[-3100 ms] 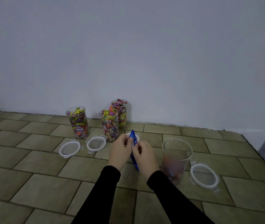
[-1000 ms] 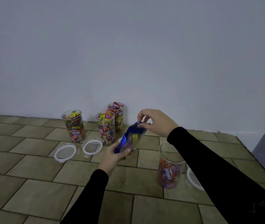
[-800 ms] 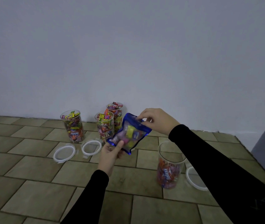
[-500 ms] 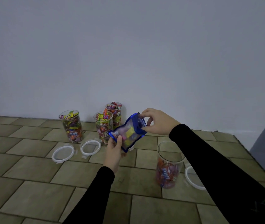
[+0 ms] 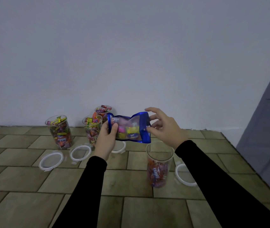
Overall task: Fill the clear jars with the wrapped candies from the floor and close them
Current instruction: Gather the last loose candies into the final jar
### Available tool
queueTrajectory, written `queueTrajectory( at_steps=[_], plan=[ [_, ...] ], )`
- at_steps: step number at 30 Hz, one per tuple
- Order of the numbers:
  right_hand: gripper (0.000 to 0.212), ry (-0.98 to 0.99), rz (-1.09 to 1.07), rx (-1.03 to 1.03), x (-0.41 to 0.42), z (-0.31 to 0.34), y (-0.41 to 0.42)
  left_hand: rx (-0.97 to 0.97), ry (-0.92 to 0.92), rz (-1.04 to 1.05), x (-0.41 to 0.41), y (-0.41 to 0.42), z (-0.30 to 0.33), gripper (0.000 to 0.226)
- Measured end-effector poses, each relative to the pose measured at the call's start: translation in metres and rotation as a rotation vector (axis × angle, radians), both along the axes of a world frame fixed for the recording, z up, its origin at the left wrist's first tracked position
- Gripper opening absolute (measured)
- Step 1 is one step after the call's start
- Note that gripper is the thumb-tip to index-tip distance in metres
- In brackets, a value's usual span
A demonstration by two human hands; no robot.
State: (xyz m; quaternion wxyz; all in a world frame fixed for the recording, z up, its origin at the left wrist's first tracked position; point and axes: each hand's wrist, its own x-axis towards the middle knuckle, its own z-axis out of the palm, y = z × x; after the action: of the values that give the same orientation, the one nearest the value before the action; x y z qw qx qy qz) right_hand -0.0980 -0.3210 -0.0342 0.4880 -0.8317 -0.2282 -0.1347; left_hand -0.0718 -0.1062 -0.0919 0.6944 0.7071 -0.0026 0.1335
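The blue candy pouch (image 5: pixel 129 127) is gripped sideways by the left hand (image 5: pixel 106 142) above the part-filled jar (image 5: pixel 159 167) — probably for opening — while the right hand (image 5: pixel 165 129) is spread loosely at its end.

L sleeve (image 5: pixel 85 191): black, long, snug cuff at wrist | R sleeve (image 5: pixel 216 183): same | no gloves
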Motion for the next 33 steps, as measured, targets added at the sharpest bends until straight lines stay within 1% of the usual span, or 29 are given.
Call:
queueTrajectory(
  at_steps=[2,5,7,10,15,18,24,29,33],
  plan=[
    [0.052,-0.048,-0.046,0.017,-0.004,-0.010,-0.008,0.049,-0.025,-0.013,-0.001,-0.006,0.003,0.022],
    [0.045,-0.077,-0.112,0.116,-0.011,-0.024,-0.017,0.108,-0.044,-0.031,-0.005,-0.016,0.008,0.008],
    [0.046,-0.063,-0.129,0.219,-0.016,-0.034,-0.018,0.156,-0.057,-0.042,-0.005,-0.020,0.010,0.010],
    [0.048,-0.043,-0.139,0.357,-0.024,-0.049,-0.019,0.222,-0.067,-0.070,-0.006,-0.027,0.017,0.022],
    [0.045,-0.015,-0.172,0.484,-0.030,-0.066,-0.023,0.323,-0.096,-0.092,-0.009,-0.032,0.024,0.023],
    [0.043,-0.022,-0.199,0.494,-0.030,-0.070,-0.024,0.359,-0.095,-0.079,-0.009,-0.033,0.025,0.027],
    [0.031,-0.085,-0.235,0.467,-0.030,-0.077,-0.026,0.411,-0.107,-0.051,-0.015,-0.037,0.028,0.027],
    [0.008,-0.101,-0.225,0.494,-0.035,-0.078,-0.023,0.484,-0.145,-0.065,-0.016,-0.039,0.042,0.030],
    [0.016,-0.075,-0.236,0.459,-0.035,-0.079,-0.024,0.528,-0.170,-0.088,-0.018,-0.041,0.051,0.034]
  ],
)
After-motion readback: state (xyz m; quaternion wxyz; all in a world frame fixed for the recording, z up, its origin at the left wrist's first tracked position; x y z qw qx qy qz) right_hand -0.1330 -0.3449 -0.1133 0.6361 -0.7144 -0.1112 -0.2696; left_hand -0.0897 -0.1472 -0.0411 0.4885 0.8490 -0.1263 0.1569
